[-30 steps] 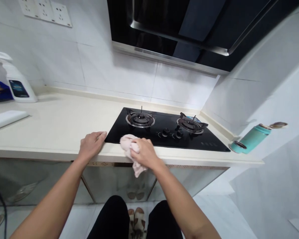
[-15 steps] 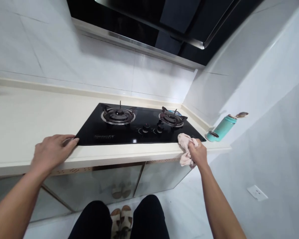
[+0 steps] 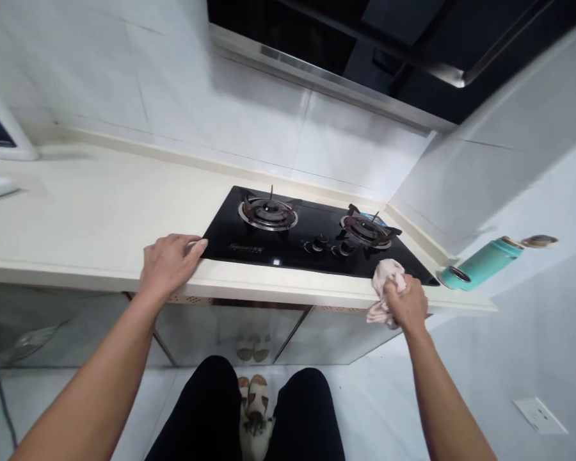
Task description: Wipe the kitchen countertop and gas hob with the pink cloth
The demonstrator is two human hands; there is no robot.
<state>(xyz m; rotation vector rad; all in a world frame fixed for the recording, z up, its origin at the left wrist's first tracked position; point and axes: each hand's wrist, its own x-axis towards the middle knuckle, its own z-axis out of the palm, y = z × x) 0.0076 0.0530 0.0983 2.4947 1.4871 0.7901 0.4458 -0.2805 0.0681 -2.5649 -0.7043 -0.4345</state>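
Note:
A pale pink cloth [image 3: 388,282] is bunched in my right hand [image 3: 407,301], at the front edge of the black gas hob [image 3: 288,253] near its right end. Part of the cloth lies on the glass and part hangs over the counter's front edge. My left hand [image 3: 170,262] rests open on the counter at the hob's front left corner, its thumb touching that corner. Two burners, the left burner [image 3: 269,213] and the right burner [image 3: 368,230], carry dark pan supports. Two knobs sit between them near the front.
A turquoise flask [image 3: 489,264] with its lid open stands at the counter's right end. At the far left is a white container [image 3: 2,131] with a dark label. The black range hood [image 3: 403,51] hangs above the hob. Cabinet doors [image 3: 230,330] lie below the cream counter [image 3: 81,211].
My view has turned left, so the hob and flask sit further right and the white container has come into view. Both hands stay at nearly the same spots along the hob.

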